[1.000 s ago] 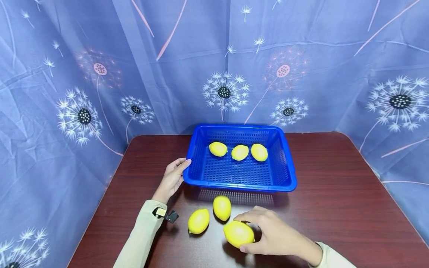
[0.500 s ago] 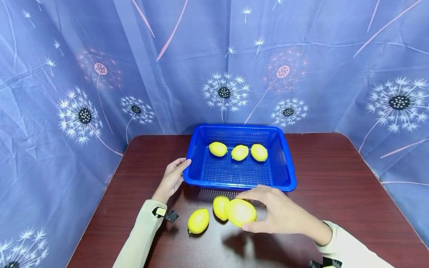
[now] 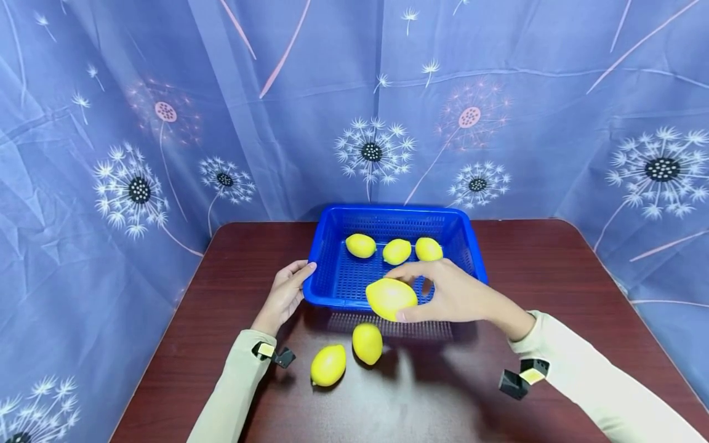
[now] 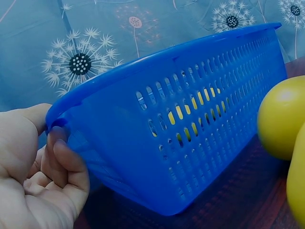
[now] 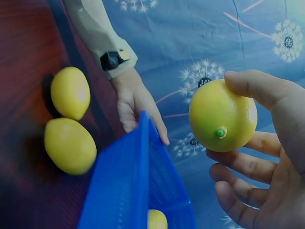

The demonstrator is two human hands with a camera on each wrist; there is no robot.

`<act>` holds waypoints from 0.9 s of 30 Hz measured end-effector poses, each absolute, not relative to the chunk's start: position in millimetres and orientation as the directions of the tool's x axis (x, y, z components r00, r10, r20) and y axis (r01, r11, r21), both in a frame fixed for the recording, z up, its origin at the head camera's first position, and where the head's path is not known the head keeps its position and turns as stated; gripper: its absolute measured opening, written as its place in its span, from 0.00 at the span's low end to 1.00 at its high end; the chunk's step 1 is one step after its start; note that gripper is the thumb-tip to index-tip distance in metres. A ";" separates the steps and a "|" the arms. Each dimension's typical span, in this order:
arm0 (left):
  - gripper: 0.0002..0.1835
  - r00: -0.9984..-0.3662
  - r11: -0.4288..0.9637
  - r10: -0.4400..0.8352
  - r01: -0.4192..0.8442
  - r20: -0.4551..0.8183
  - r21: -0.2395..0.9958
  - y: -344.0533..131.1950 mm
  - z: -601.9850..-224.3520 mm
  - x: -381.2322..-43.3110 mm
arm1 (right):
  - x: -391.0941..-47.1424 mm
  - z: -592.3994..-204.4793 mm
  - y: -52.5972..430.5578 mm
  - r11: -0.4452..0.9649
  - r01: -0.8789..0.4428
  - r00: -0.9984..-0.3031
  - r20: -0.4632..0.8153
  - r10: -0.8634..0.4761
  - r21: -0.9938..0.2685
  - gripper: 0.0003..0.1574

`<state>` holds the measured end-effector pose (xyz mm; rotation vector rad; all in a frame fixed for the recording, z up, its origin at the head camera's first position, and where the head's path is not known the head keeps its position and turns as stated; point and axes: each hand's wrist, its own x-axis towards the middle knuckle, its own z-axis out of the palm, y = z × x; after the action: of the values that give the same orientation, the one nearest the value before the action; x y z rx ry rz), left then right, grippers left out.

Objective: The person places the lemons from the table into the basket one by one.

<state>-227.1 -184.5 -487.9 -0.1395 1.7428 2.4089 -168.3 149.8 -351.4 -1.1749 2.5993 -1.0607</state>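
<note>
A yellow lemon [image 3: 391,299] is pinched between the thumb and fingers of my right hand [image 3: 451,292], held over the front rim of a blue plastic basket [image 3: 349,304]. In the right wrist view that lemon [image 5: 223,115] shows its green stem end. My left hand [image 3: 284,296] grips the basket's left rim, thumb on top and fingers curled beneath, as the left wrist view of the hand [image 4: 52,176] shows. Inside the basket lie three lemons [image 3: 360,245] in a row towards the back; the rightmost is partly hidden by my right hand.
Two more lemons, one to the left [image 3: 328,365] and one to the right [image 3: 367,343], lie on the dark red wooden table [image 3: 532,271] in front of the basket. A blue dandelion-print curtain [image 3: 299,141] hangs behind and beside the table.
My right hand has lifted the lemon off the table and carried it forward, past the two loose lemons, to the basket's front rim. The left hand and basket stay put.
</note>
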 end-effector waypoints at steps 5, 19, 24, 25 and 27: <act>0.05 -0.982 -0.294 0.074 -0.188 -0.174 0.937 -185.5 -487.8 -227.1 | -187.3 -342.4 146.6 0.498 -0.606 -0.713 0.146 -0.686 -0.620 0.37; 0.05 -0.983 -0.298 0.076 -0.181 -0.166 0.937 -185.2 -488.2 -227.6 | -241.4 -333.9 133.9 0.421 -0.655 -0.619 0.127 -0.775 -0.627 0.36; 0.04 -0.984 -0.305 0.076 -0.177 -0.161 0.936 -184.5 -487.8 -227.5 | -260.7 -338.6 129.3 0.422 -0.643 -0.622 0.113 -0.775 -0.639 0.36; 0.04 -0.984 -0.305 0.078 -0.178 -0.161 0.936 -184.5 -487.9 -227.6 | -264.1 -339.8 128.5 0.421 -0.639 -0.621 0.108 -0.776 -0.644 0.36; 0.05 -0.984 -0.302 0.081 -0.176 -0.159 0.937 -184.6 -488.2 -227.8 | -270.9 -342.7 127.0 0.426 -0.639 -0.619 0.099 -0.779 -0.640 0.35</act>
<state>-227.8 -184.6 -488.2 -0.1216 1.7509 2.4104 -270.9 127.0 -342.7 -1.2470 2.4660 -0.9669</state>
